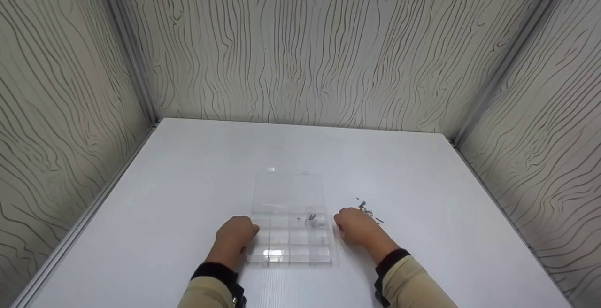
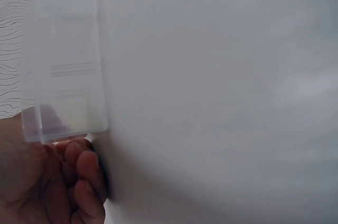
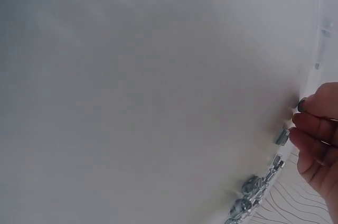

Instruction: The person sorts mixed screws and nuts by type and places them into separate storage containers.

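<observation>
On table, L fingers grip clear box edge, R fingers pinch sm dk part.

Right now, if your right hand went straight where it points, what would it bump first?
The right hand would likely meet the clear divided box, on its right side; depth is unclear.

The compartment box was smooth, clear plastic, glossy enough to throw back a bright glare. The small fasteners looked like shiny metal. The bench was smooth with a soft sheen; the walls looked matt and wood-grained, their corner strips metallic. The sleeves were matt cloth, as were the dark cuffs.
</observation>
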### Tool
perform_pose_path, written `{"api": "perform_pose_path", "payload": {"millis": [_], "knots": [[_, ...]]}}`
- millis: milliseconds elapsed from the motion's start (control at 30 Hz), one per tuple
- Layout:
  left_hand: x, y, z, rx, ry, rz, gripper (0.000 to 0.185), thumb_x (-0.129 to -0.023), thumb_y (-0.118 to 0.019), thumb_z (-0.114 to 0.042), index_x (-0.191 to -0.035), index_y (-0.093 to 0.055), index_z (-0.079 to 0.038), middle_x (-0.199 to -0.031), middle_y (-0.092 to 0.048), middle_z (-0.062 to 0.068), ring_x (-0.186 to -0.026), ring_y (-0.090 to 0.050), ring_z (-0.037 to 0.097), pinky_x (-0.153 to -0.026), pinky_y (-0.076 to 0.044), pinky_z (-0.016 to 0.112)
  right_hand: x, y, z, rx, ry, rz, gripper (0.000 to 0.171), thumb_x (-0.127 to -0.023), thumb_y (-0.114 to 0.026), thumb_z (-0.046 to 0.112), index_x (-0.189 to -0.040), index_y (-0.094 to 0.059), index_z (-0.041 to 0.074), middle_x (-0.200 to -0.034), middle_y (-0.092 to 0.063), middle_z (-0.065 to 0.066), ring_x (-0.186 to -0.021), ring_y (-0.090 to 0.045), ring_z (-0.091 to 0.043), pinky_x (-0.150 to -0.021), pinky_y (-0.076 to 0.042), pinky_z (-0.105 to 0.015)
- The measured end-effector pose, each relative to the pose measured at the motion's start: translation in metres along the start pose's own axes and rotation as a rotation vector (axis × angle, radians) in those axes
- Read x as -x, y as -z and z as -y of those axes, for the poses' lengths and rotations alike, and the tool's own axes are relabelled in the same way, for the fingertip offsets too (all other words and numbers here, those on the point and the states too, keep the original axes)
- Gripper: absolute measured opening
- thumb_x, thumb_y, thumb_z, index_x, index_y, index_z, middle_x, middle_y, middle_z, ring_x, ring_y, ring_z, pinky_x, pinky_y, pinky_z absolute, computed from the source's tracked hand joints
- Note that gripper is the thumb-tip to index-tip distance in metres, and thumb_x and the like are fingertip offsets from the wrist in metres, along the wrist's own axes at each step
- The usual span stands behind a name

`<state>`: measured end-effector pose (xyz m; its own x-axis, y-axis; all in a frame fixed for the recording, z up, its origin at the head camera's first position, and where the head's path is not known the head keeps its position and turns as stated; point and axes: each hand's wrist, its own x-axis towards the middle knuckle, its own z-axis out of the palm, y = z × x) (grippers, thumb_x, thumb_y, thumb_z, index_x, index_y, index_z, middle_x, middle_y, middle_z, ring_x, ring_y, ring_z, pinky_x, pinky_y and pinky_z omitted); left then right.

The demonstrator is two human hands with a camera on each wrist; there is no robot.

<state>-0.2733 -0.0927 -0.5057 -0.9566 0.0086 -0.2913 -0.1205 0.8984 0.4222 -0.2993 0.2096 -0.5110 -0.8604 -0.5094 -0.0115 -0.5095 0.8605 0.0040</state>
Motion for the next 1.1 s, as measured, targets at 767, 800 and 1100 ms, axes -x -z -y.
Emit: {"api": "perform_pose_path", "payload": {"millis": [767,800,1100], "knots": [[-0.001,-0.002,0.003,0.01,-0.017,-0.021,0.03,-0.084,-0.049,-0.023,-0.059,-0.054,-0.007,-0.062,-0.053,0.007,-0.053,-0.05,0.02,-0.046,-0.04,0.029,-0.037,0.036,0.039,-0.198,-0.053,-0.163,0.01,-0.082,-0.061,0.008,-0.074,-0.059,0.014,-0.071,-0.054,0.003,-0.068,-0.052,-0.014,-0.06,-0.045,-0.029],[-0.001,-0.002,0.003,0.015,-0.019,-0.019,0.03,-0.084,-0.049,-0.023,-0.058,-0.053,-0.007,-0.061,-0.053,0.006,-0.052,-0.049,0.019,-0.045,-0.039,0.029,-0.039,0.036,0.042,-0.188,-0.032,-0.165,0.008,-0.082,-0.062,0.009,-0.075,-0.06,0.014,-0.071,-0.054,0.003,-0.068,-0.052,-0.014,-0.061,-0.045,-0.029],[-0.001,-0.001,0.001,0.019,-0.005,-0.017,0.029,-0.083,-0.048,-0.023,-0.059,-0.053,-0.008,-0.059,-0.052,0.006,-0.05,-0.049,0.019,-0.044,-0.039,0.029,-0.047,0.028,0.056,-0.098,0.06,-0.197,0.006,-0.079,-0.065,0.013,-0.078,-0.07,0.016,-0.073,-0.06,0.004,-0.071,-0.055,-0.014,-0.065,-0.047,-0.028]]}}
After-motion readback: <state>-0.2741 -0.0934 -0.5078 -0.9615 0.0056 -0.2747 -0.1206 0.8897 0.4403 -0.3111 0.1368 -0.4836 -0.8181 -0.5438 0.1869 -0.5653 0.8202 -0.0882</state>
